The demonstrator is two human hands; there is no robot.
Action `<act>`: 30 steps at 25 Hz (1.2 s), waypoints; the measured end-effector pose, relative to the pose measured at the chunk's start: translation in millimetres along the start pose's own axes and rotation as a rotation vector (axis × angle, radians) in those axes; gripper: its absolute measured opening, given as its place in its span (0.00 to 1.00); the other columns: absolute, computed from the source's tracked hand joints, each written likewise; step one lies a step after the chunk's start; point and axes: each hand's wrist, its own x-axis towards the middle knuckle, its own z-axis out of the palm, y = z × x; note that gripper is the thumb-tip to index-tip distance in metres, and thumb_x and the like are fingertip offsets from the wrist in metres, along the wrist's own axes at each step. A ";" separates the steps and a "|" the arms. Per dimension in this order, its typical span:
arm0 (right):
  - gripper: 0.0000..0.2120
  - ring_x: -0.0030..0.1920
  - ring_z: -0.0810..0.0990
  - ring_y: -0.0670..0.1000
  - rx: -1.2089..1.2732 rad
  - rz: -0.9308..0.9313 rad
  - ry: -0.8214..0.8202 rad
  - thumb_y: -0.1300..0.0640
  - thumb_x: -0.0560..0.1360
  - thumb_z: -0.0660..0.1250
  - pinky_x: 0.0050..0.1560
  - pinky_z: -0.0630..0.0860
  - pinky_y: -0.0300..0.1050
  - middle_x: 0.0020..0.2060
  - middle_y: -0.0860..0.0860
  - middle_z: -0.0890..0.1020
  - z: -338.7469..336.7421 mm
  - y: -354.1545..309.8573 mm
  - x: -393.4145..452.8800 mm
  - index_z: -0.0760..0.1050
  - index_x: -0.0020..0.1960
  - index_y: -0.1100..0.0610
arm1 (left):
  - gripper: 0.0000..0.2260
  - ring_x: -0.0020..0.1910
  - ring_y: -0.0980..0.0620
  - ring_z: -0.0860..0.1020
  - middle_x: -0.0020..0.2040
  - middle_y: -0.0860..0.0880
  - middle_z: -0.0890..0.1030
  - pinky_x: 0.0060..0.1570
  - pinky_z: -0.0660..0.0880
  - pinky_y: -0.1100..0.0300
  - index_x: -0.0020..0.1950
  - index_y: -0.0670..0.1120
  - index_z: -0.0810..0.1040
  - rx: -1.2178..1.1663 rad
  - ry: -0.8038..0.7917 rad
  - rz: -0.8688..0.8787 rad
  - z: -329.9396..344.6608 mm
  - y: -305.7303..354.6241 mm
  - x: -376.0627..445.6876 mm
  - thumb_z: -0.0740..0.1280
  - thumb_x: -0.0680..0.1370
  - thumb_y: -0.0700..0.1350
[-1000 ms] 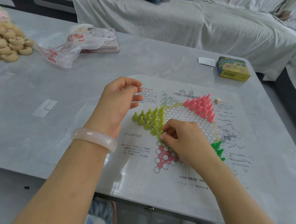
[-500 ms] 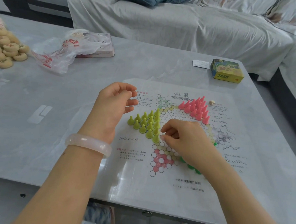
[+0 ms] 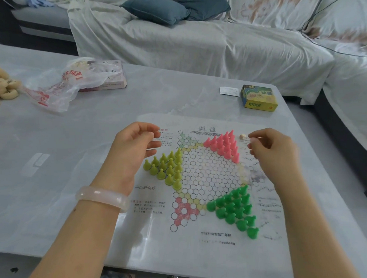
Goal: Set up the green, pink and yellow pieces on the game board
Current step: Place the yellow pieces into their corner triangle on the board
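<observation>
On the Chinese checkers board (image 3: pixel 206 244), the yellow pieces (image 3: pixel 168 168), pink pieces (image 3: pixel 224 144) and green pieces (image 3: pixel 236 209) fill three triangles. The left hand (image 3: pixel 133 149) and right hand (image 3: pixel 271 152) hover loosely curled, apparently empty. Best now: check each peg sits centred, nudging strays gently.

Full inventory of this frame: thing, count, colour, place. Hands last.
game board: one, white printed sheet, table centre
yellow pieces: cluster, yellow-green, board's left point
pink pieces: cluster, pink, board's upper right point
green pieces: cluster, green, board's lower right point
small box: one, yellow-green, far right of table
plastic bag: one, clear with red print, far left, over a flat box
round discs: pile, cream, left edge
table: one, grey
left hand: empty, beside yellow pieces
right hand: curled, right of pink pieces
</observation>
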 end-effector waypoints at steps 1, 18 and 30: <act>0.08 0.43 0.80 0.53 -0.005 0.036 0.021 0.61 0.73 0.61 0.50 0.78 0.52 0.40 0.52 0.82 -0.6 8.3 4.4 0.76 0.45 0.50 | 0.12 0.43 0.50 0.78 0.43 0.49 0.79 0.48 0.75 0.58 0.43 0.47 0.77 0.005 -0.008 -0.001 1.1 0.4 -0.3 0.56 0.77 0.35; 0.15 0.56 0.74 0.58 -0.649 -0.138 -0.252 0.54 0.76 0.60 0.50 0.70 0.48 0.57 0.56 0.73 26.2 45.3 80.5 0.71 0.62 0.55 | 0.20 0.73 0.56 0.54 0.73 0.56 0.59 0.72 0.54 0.55 0.69 0.58 0.65 0.999 -0.377 0.451 9.5 -6.1 -3.7 0.60 0.77 0.51; 0.07 0.33 0.68 0.36 -0.523 -0.498 -0.542 0.50 0.75 0.63 0.39 0.68 0.32 0.32 0.39 0.70 2.4 -9.9 -1.9 0.75 0.51 0.50 | 0.17 0.71 0.54 0.59 0.72 0.52 0.63 0.65 0.55 0.64 0.68 0.54 0.67 0.961 -0.341 0.465 11.3 -3.3 -2.1 0.58 0.79 0.48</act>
